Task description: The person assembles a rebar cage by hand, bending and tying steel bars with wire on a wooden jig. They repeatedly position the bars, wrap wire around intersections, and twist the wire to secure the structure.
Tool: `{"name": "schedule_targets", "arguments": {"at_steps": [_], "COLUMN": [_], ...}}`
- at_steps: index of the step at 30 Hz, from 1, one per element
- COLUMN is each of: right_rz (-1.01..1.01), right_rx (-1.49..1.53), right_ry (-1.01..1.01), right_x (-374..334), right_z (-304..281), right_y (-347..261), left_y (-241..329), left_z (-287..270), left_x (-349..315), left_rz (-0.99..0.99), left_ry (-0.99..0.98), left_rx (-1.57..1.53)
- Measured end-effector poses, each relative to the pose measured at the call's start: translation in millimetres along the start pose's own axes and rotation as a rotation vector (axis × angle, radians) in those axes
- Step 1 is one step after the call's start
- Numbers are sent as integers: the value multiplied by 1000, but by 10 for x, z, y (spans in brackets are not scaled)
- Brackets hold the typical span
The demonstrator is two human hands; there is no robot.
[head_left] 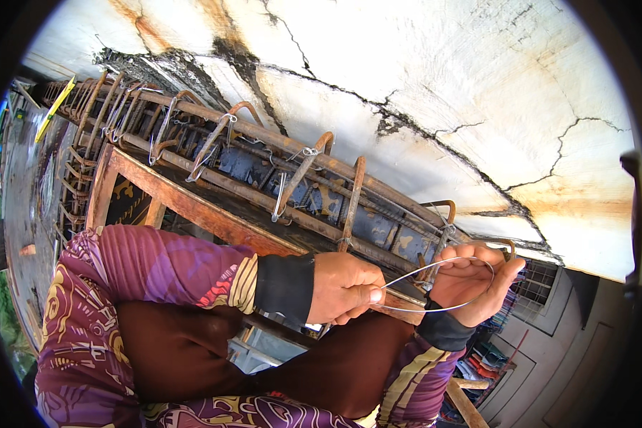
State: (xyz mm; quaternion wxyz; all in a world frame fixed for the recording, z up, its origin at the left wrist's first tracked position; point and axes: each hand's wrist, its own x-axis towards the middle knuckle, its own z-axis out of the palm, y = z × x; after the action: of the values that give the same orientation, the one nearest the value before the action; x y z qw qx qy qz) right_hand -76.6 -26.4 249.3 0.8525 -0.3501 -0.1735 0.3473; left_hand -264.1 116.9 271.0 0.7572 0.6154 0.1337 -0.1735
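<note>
My left hand (346, 289) pinches a thin silvery wire (411, 311) between thumb and fingers. From there the wire runs right in a long loop. My right hand (474, 283) is turned palm up, its fingers slightly curled and the thumb apart. Across that palm and its fingers lies the far bend of the loop, without a closed grip on it. Just beyond both hands stretches a rusty rebar cage (285, 150), long bars with bent stirrups. Twisted wire ties (309, 151) bind several of its crossings.
A cracked, stained white wall (435, 78) rises behind the cage. In front of the cage stands a worn wooden frame (185, 196). A yellow strip (55, 110) is at the far left. At the lower right are a barred opening (536, 289) and stacked coloured cloths (483, 360).
</note>
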Motion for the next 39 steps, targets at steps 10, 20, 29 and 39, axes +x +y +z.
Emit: {"name": "schedule_targets", "arguments": {"at_steps": [10, 20, 29, 39], "right_rz": [-329, -239, -304, -294], "right_rx": [-1540, -1755, -1758, -1802], "right_ry": [-591, -563, -495, -421], "right_x": [542, 791, 719, 677], "right_z": [605, 502, 416, 439], "right_y": [712, 1142, 1109, 1066], "left_y": [-369, -777, -749, -791], "left_z": [-1206, -1231, -1247, -1299], "left_x": [-568, -369, -339, -384], "left_rz": [474, 472, 449, 471], "left_ry": [737, 916, 931, 954], "left_rx": [103, 233, 213, 140]}}
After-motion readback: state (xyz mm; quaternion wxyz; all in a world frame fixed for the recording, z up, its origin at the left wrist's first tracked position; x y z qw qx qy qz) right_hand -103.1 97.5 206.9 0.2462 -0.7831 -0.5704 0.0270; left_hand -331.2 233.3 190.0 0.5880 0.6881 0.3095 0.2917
